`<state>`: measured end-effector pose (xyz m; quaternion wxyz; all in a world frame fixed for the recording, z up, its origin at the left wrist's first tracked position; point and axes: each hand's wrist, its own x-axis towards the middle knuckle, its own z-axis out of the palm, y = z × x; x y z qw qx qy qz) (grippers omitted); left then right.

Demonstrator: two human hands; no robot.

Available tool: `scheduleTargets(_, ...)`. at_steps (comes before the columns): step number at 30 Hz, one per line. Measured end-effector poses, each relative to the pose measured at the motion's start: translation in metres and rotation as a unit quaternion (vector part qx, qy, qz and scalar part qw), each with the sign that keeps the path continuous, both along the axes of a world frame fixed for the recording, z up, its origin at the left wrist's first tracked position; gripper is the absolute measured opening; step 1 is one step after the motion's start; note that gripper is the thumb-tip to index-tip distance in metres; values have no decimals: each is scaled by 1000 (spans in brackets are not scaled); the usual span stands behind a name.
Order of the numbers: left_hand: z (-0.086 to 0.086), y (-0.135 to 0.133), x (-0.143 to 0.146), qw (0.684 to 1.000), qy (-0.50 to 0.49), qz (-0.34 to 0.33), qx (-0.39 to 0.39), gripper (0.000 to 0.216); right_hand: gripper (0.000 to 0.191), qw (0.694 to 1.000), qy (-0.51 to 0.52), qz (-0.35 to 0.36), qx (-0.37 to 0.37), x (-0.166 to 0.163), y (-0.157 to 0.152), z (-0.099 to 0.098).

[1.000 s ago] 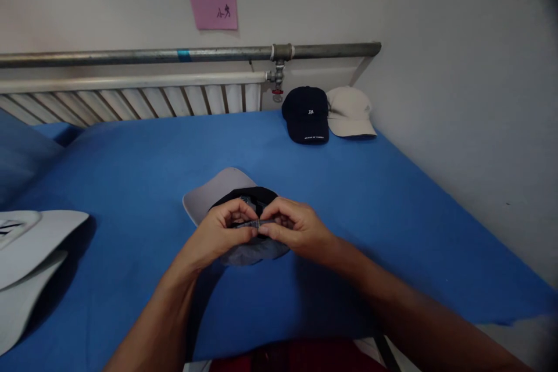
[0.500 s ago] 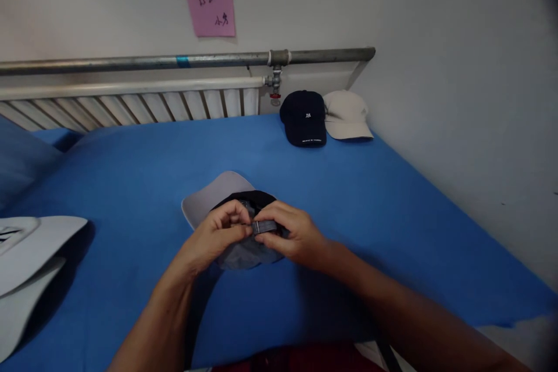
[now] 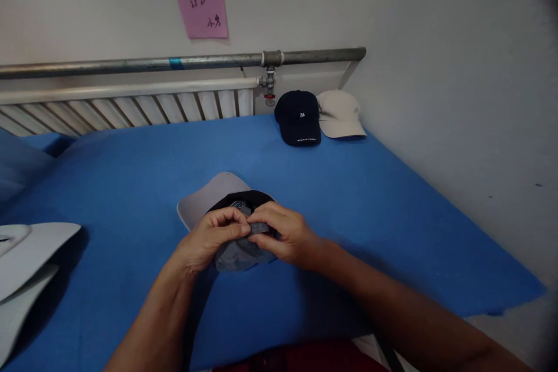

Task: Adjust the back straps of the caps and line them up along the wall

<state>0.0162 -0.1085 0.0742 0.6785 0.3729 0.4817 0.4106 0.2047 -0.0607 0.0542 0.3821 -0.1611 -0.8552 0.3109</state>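
Observation:
A grey baseball cap lies on the blue-covered table, its brim pointing to the far left and its dark inside partly showing. At the back of the cap both hands meet on the adjustment strap. My left hand pinches the strap's left end between thumb and forefinger. From the other side, my right hand grips the strap between thumb and fingers. The fingertips hide most of the buckle area.
A navy cap and a beige cap sit side by side at the table's back right. White caps stand at the left edge. Behind the blue table are a radiator and a pipe; a wall borders the right.
The fingers have closed in around the strap, and the metal buckle visible before is now covered. The whole view has shifted slightly; the cap stays in place on the table.

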Motion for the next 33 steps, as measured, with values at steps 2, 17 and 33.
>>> scheduleTargets(2,-1,0,0,1000,-5,2,2,19,22,1000,5,3,-4,0,0,0)
scheduleTargets(17,5,-3,-14,998,37,-48,27,11,20,998,-4,-11,-57,-1,-5,4)
scheduleTargets(33,3,-3,-16,997,21,-68,35,16,37,998,-38,27,-50,7,5,18)
